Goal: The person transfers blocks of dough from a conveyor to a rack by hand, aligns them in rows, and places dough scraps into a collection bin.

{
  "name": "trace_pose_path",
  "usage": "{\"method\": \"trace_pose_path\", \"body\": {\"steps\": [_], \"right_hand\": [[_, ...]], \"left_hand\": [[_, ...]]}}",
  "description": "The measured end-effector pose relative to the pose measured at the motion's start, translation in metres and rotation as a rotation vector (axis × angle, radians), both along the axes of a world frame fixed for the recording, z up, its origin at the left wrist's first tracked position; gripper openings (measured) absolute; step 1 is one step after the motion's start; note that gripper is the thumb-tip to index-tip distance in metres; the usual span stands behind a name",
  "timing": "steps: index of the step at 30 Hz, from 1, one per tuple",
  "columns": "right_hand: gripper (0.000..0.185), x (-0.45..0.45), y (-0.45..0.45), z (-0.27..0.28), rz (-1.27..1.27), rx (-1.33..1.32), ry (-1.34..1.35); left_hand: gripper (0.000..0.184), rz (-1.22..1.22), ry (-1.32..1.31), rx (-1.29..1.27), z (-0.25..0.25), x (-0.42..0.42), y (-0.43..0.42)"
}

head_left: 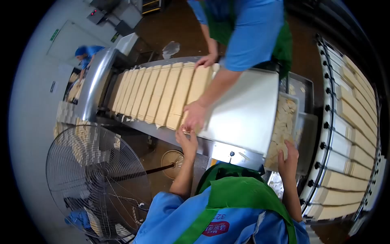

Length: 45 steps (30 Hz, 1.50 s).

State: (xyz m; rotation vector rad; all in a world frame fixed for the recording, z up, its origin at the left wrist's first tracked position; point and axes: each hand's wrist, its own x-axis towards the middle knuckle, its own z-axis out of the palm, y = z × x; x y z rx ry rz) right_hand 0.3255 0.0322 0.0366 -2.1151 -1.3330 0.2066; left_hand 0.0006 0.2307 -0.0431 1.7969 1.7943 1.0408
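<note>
Pale dough sheets lie in overlapping strips across the conveyor. My left hand is at the near end of the last strips, its fingers curled on the dough edge, right beside a co-worker's hand. The co-worker's other hand rests at the far end of the same strip. My right hand is over the near end of a bin of broken dough scraps, thumb and fingers apart, with nothing clearly held.
White belt shows right of the strips. A rack with more dough sheets stands at the right. A large caged fan is at the lower left, below a metal roller cover. Another person works at the far left.
</note>
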Motion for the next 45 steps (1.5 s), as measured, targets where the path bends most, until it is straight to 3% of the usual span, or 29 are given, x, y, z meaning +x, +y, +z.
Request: {"method": "trace_pose_path", "body": {"steps": [2,6,13,19,22,24,27,30,36,39,41,45], "right_hand": [[0.036,-0.015,0.019,0.006,0.065,0.031,0.022],[0.026,-0.047,0.057,0.012,0.186,0.065,0.092],[0.018,-0.093,0.129,0.013,0.338,0.033,0.17],[0.018,-0.124,0.217,-0.024,0.466,-0.005,0.202],[0.032,-0.134,0.272,-0.068,0.456,-0.003,-0.006],[0.051,-0.149,0.312,-0.09,0.305,-0.191,-0.211],[0.067,-0.165,0.373,-0.113,0.268,-0.293,-0.185],[0.07,-0.185,0.434,-0.091,0.222,-0.386,-0.083],[0.07,-0.203,0.509,-0.077,0.218,-0.496,-0.133],[0.067,-0.205,0.509,-0.058,0.235,-0.655,-0.162],[0.066,-0.195,0.5,-0.068,0.175,-0.583,-0.119],[0.076,-0.143,0.455,-0.045,-0.091,-0.602,0.021]], "left_hand": [[0.065,0.157,0.074,-0.054,-0.026,-0.037,0.024],[0.08,0.194,0.128,-0.235,-0.046,-0.074,0.068],[0.088,0.225,0.347,-0.458,-0.021,-0.037,0.098],[0.084,0.209,0.232,-0.45,-0.014,-0.037,0.1],[0.087,0.113,0.143,-0.378,-0.027,-0.05,0.093],[0.088,0.055,0.084,-0.32,-0.028,-0.059,0.083],[0.087,0.003,0.143,-0.326,-0.025,-0.061,0.081],[0.088,-0.043,0.248,-0.417,-0.016,-0.061,0.09],[0.091,-0.136,0.417,-0.355,-0.028,-0.061,0.095],[0.091,-0.131,0.461,-0.394,-0.028,-0.057,0.096],[0.091,-0.135,0.467,-0.4,-0.028,-0.054,0.096],[0.086,-0.283,0.354,-0.372,-0.026,-0.047,0.094]]}}
